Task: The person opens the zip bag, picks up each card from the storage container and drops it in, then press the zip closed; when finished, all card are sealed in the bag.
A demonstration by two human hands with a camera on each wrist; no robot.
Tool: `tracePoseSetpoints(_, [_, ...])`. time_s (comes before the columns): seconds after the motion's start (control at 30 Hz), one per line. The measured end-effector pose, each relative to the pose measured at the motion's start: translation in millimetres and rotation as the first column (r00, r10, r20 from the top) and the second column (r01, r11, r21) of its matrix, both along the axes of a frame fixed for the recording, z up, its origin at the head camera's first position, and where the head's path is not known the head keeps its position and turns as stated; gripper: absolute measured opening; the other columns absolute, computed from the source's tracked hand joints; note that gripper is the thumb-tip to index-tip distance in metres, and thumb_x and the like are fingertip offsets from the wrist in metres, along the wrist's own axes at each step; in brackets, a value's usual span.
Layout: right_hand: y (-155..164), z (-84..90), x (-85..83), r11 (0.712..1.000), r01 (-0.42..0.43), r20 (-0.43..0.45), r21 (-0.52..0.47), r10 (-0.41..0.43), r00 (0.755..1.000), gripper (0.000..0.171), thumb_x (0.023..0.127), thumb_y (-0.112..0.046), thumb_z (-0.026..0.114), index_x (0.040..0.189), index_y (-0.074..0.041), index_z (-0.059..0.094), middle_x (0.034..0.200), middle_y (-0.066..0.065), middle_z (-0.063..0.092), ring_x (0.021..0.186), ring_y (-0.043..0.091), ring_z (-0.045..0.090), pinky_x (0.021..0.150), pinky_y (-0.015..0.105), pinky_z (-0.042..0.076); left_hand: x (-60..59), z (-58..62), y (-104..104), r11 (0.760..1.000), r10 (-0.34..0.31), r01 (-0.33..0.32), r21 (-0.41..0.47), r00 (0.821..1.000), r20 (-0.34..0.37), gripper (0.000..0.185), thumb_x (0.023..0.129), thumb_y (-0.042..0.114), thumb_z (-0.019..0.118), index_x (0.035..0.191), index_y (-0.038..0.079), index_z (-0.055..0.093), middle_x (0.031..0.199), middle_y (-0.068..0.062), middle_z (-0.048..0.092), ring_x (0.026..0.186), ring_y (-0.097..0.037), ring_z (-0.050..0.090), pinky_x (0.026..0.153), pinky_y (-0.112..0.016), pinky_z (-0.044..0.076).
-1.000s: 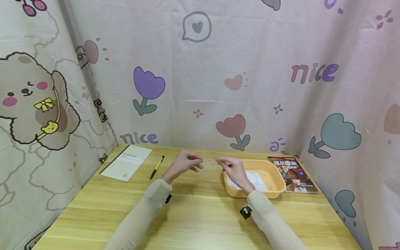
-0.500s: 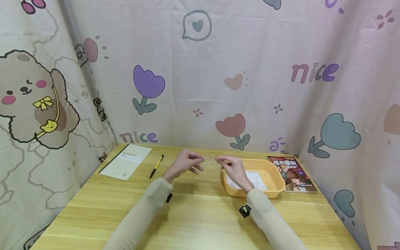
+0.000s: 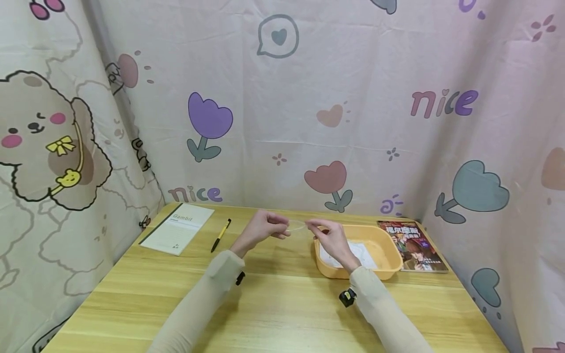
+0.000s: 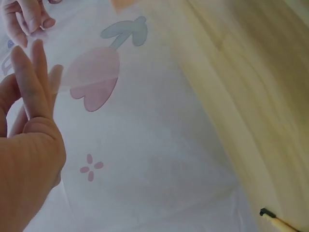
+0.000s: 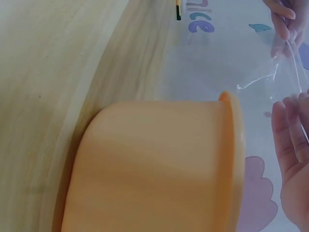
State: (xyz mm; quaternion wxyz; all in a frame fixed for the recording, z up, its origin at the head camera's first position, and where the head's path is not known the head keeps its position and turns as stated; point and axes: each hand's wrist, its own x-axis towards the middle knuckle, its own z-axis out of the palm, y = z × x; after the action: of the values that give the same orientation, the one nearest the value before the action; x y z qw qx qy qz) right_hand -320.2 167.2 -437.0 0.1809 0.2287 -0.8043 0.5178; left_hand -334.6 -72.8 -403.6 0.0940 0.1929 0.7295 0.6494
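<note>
Above the wooden table (image 3: 273, 304), both hands hold a small piece of clear plastic film (image 3: 297, 226) between them. My left hand (image 3: 265, 230) pinches its left end, with the fingers (image 4: 29, 87) raised close to the camera. My right hand (image 3: 328, 238) pinches the right end, just over the near-left corner of an orange basin (image 3: 375, 273). In the right wrist view the film (image 5: 285, 72) shows as a crinkled transparent sheet between my right hand (image 5: 292, 159) and the left hand's fingertips (image 5: 282, 14). White packets (image 3: 359, 252) lie in the basin.
A pale notebook (image 3: 178, 228) and a black-and-yellow pen (image 3: 220, 235) lie at the table's far left. A colourful book (image 3: 412, 242) lies right of the basin. Patterned curtains (image 3: 282, 122) close off the back and both sides.
My left fingertips have edged slightly toward the right hand. Both hands keep hold of the film, and nothing else has moved.
</note>
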Motion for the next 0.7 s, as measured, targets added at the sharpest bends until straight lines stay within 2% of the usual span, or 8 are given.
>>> tracePoseSetpoints(0.1, [1,2.5,1.0,1.000,0.006,0.009,-0.001,-0.006,1.000,0.019,0.094,-0.011,0.067,0.111,-0.010,0.074,0.106,0.010,0.074,0.067,0.013,0.068,0.061,0.046,0.062,0.5,5.9,0,1.000,0.007,-0.007,-0.021,1.000,0.013,0.022,0.090,-0.003,0.066,0.110,-0.010,0.068,0.100,-0.023,0.072,0.079,-0.025,0.075,0.073,-0.035,0.065])
tracePoseSetpoints(0.2, [2,3.2,0.9,1.000,0.008,0.019,-0.019,-0.008,1.000,0.021,0.093,-0.009,0.067,0.113,-0.008,0.073,0.104,0.013,0.074,0.072,0.024,0.069,0.061,0.045,0.063,-0.1,10.7,-1,0.999,0.007,-0.006,-0.036,1.000,0.027,0.023,0.089,-0.004,0.066,0.111,-0.011,0.067,0.100,-0.023,0.072,0.079,-0.025,0.075,0.074,-0.035,0.065])
tracePoseSetpoints(0.3, [3,1.3,0.0,1.000,0.000,0.039,-0.011,0.001,0.999,0.029,0.090,-0.007,0.070,0.119,-0.009,0.069,0.106,0.015,0.073,0.081,0.030,0.069,0.062,0.038,0.063,-0.7,13.6,-2,0.999,0.006,-0.005,-0.033,0.999,0.045,0.025,0.090,-0.003,0.067,0.113,-0.011,0.066,0.100,-0.023,0.072,0.079,-0.025,0.075,0.076,-0.035,0.064])
tracePoseSetpoints(0.47, [3,-6.6,-3.0,0.993,0.017,0.089,0.117,-0.027,0.996,0.049,0.085,-0.006,0.076,0.131,-0.013,0.062,0.112,0.013,0.072,0.089,0.017,0.068,0.066,0.021,0.059,-0.8,18.2,-1,1.000,0.020,-0.020,0.001,0.996,0.085,0.027,0.089,-0.001,0.068,0.114,-0.012,0.066,0.101,-0.025,0.072,0.079,-0.023,0.075,0.077,-0.033,0.064])
tracePoseSetpoints(0.7, [4,-11.6,-6.2,0.978,0.024,0.098,0.207,-0.045,0.994,0.055,0.080,0.003,0.076,0.132,-0.005,0.060,0.108,0.014,0.073,0.084,0.015,0.064,0.064,0.019,0.055,0.1,26.9,-2,0.999,0.018,-0.022,0.035,0.994,0.110,0.029,0.090,0.000,0.068,0.116,-0.011,0.064,0.109,-0.031,0.068,0.080,-0.021,0.075,0.076,-0.030,0.064])
